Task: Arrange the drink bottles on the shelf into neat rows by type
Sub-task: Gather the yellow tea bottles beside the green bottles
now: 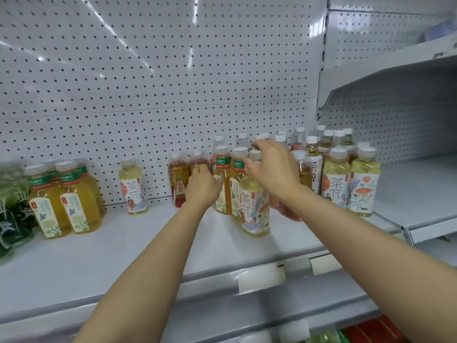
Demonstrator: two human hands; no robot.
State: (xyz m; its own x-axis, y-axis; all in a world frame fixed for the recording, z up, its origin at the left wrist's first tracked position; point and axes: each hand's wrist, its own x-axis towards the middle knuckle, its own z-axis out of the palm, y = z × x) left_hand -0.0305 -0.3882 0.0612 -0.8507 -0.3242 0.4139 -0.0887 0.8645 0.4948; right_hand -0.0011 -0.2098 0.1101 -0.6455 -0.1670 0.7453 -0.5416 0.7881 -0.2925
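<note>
Both forearms, nearest to the camera, reach up over the front edge of the shelf, which is the largest thing and carries all the bottles.

At the left end stands a group of amber tea bottles with green neck bands, beside dark green bottles at the frame edge. One pale bottle stands alone, its label showing the big character 茶. The mixed cluster in the middle and right is not yet sorted: pale 茶 bottles, amber ones, and red-labelled ones together. A brown bottle has a red label reading 东鹏.

The bottles look full, so probably rather heavy, with smooth and maybe slippery plastic; I think it is best to hold the body under the shoulder, not the cap.

The left hand curls around a bottle near the brown one; which one, I cannot tell. The right hand hovers open over the caps, fingers spread, holding nothing.
</note>
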